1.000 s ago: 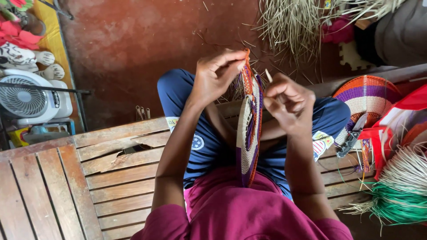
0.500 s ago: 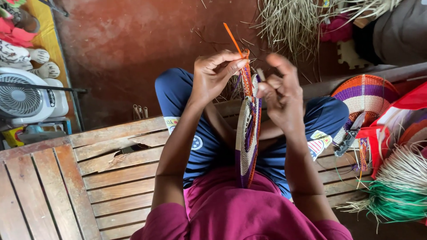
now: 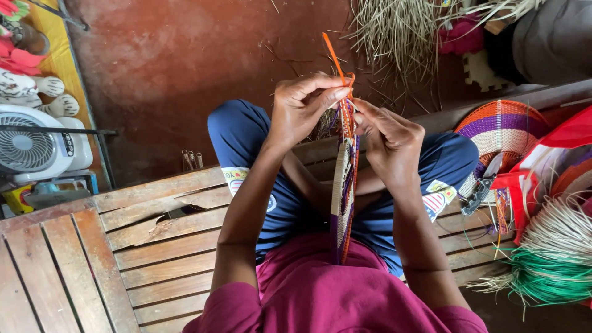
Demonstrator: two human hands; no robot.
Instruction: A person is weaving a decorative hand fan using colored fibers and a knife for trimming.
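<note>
Frame centre: left hand [image 3: 302, 111] pinches orange strand [image 3: 333, 57] at top of upright woven disc [image 3: 343, 185]; right hand [image 3: 388, 139] grips disc's rim.

Open bench [image 3: 74, 271] lies left; woven basket [image 3: 505, 126], scissors [image 3: 484, 185] and green strands [image 3: 549, 277] crowd the right.

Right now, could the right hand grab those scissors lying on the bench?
Probably yes. The scissors lie in the open on the wooden bench, beside the right knee with nothing over them. But the right hand is busy pinching the woven piece, so it must let go first.
</note>
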